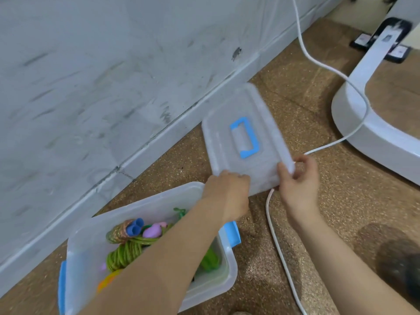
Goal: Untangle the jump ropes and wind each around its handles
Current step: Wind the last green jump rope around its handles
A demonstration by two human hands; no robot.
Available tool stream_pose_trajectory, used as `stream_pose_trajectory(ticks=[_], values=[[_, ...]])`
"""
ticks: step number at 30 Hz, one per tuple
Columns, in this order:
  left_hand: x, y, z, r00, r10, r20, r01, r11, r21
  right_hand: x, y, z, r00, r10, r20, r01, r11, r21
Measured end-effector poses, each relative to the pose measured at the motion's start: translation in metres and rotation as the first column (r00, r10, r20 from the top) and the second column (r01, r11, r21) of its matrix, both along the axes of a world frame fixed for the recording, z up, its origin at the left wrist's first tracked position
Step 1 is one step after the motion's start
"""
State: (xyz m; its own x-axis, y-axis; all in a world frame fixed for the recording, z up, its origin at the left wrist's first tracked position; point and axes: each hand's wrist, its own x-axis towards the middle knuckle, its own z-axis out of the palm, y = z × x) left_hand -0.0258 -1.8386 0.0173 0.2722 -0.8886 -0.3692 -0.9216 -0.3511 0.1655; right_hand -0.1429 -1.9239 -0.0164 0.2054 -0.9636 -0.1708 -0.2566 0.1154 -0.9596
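Plastic lid (245,142) was off the box (141,204), left hand (227,196) and right hand (300,183) both curled round its near edge. Ropes (123,253) lay bunched inside box; untangling, winding all left to do.

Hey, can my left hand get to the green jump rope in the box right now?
Not right away, probably: the left hand grips the near edge of the lid, with the right hand on its corner. Otherwise the way looks free: the box stands open under that forearm, the green rope uncovered.
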Motion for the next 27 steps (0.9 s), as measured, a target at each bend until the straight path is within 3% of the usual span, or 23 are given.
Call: stream_pose_trajectory(ticks=[2, 3, 5, 7, 9, 10, 11, 14, 18, 19, 21, 23, 27], values=[[0.005, 0.01, 0.01, 0.984, 0.104, -0.146, -0.146, 0.935, -0.323, -0.009, -0.006, 0.03, 0.98, -0.153, 0.13, 0.155, 0.988, -0.007], [0.008, 0.014, 0.02, 0.956, 0.18, -0.23, -0.27, 0.847, -0.458, -0.014, -0.01, 0.044, 0.958, -0.195, 0.21, 0.192, 0.981, 0.033], [0.013, 0.029, 0.043, 0.864, 0.329, -0.382, -0.503, 0.61, -0.612, -0.022, -0.017, 0.068, 0.935, -0.149, 0.322, 0.113, 0.985, 0.13], [0.02, 0.054, 0.067, 0.663, 0.417, -0.622, -0.749, 0.364, -0.554, -0.025, -0.016, 0.082, 0.942, 0.03, 0.333, -0.098, 0.977, 0.189], [0.033, 0.089, 0.084, 0.347, 0.363, -0.865, -0.936, 0.078, -0.343, -0.021, -0.009, 0.087, 0.929, 0.208, 0.305, -0.287, 0.927, 0.242], [0.041, 0.11, 0.088, 0.215, 0.342, -0.915, -0.971, -0.022, -0.236, -0.019, -0.003, 0.088, 0.915, 0.269, 0.301, -0.353, 0.895, 0.272], [0.049, 0.131, 0.09, 0.145, 0.364, -0.92, -0.983, -0.05, -0.174, -0.016, 0.003, 0.089, 0.903, 0.316, 0.292, -0.4, 0.865, 0.302], [0.06, 0.184, 0.084, 0.048, 0.454, -0.89, -0.998, -0.013, -0.061, 0.002, 0.026, 0.084, 0.898, 0.37, 0.239, -0.434, 0.835, 0.338], [0.043, 0.235, 0.067, -0.072, 0.525, -0.848, -0.97, -0.234, -0.063, 0.023, 0.059, 0.061, 0.887, 0.442, 0.134, -0.461, 0.824, 0.329], [0.036, 0.245, 0.062, -0.117, 0.529, -0.84, -0.955, -0.293, -0.051, 0.025, 0.069, 0.058, 0.85, 0.526, 0.035, -0.511, 0.805, 0.303], [0.022, 0.263, 0.049, -0.193, 0.601, -0.775, -0.93, -0.365, -0.051, 0.028, 0.088, 0.056, 0.686, 0.687, -0.24, -0.655, 0.727, 0.208], [0.012, 0.278, 0.036, -0.179, 0.774, -0.607, -0.939, -0.318, -0.129, 0.028, 0.105, 0.058, 0.551, 0.698, -0.457, -0.749, 0.655, 0.096], [0.0, 0.294, 0.021, -0.129, 0.873, -0.47, -0.977, -0.193, -0.091, 0.025, 0.121, 0.065, 0.459, 0.587, -0.667, -0.799, 0.601, -0.02]])
